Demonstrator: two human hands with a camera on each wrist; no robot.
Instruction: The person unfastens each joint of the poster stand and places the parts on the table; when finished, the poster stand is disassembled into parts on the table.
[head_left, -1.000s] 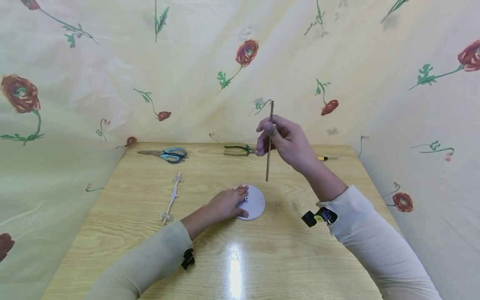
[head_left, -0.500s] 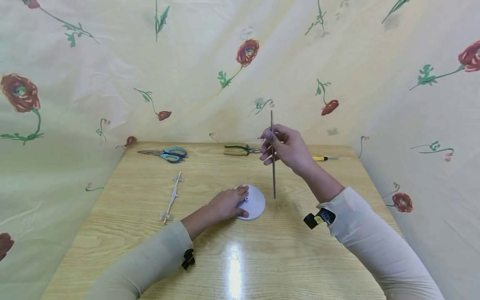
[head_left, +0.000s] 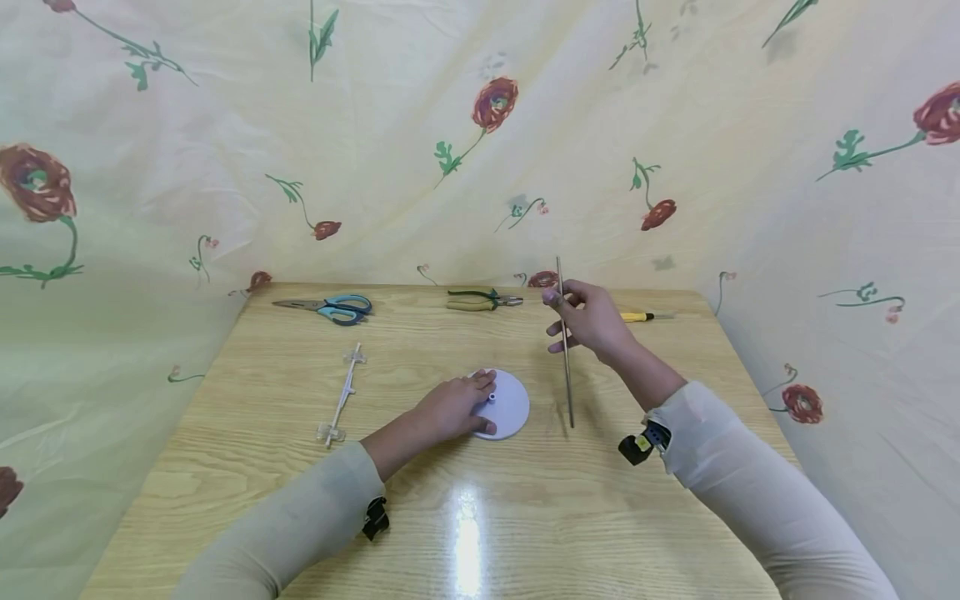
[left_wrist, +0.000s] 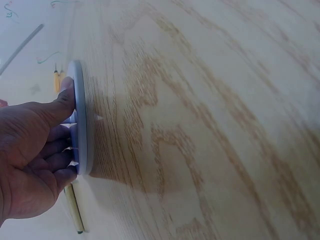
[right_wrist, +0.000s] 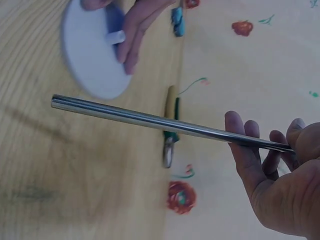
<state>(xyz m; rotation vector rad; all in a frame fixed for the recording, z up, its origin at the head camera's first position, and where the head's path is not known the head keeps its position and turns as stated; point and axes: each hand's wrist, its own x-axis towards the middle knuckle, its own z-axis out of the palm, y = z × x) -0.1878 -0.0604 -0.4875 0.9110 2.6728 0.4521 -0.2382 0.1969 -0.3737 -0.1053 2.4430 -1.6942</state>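
My left hand rests on a white round disc lying on the table, its fingers and thumb spread over the top face. A short white peg stands up at the disc's middle, between thumb and fingers in the right wrist view. To the right, my right hand pinches a thin silvery metal rod near its upper part, other fingers loosely spread beside it. The rod stands nearly upright, its lower end over the table to the right of the disc. In the left wrist view the disc appears edge-on.
A white stick with clear end pieces lies left of the disc. Along the back edge are blue-handled scissors, pliers and a yellow-handled screwdriver. A flowered cloth hangs behind the wooden table.
My right hand has moved down and slightly right with the rod, lowering the rod's bottom end past the disc's right side. The left hand and disc have stayed put.
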